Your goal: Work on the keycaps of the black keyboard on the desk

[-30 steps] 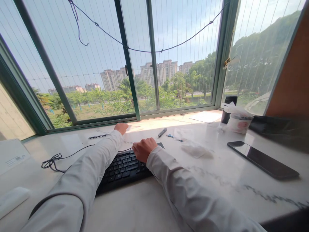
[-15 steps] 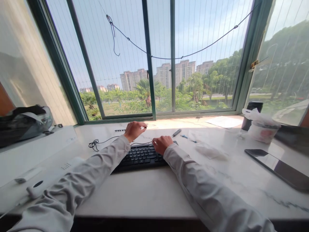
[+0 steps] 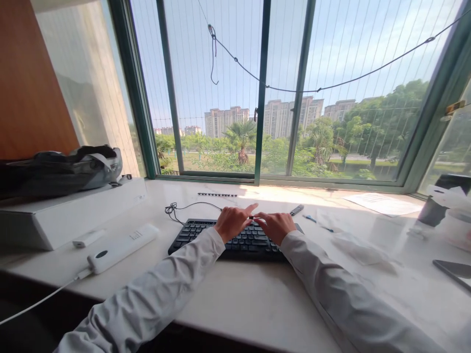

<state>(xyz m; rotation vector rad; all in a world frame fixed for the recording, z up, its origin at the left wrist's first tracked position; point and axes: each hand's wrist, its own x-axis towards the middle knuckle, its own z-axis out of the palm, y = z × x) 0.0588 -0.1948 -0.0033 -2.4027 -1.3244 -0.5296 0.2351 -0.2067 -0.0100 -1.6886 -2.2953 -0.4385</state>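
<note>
My left hand is closed in a pinch on a small black piece, too small to name exactly. My right hand meets it from the other side, thumb and fingertips closed at the same piece. What lies between the right fingertips is hidden. Both hands are over the back half of a black keyboard. A thin black cable runs from a coiled bundle on the left toward the left hand. Behind lies a row of small black pieces.
On the left are a white power bank with a white cable and a white box bearing a dark bag. To the right lie a grey pen-like tool, a blue-tipped tool, clear plastic, paper and a phone.
My left hand has come down and toward the right hand with the small black piece, so both hands' fingertips now meet. The view has turned left.
</note>
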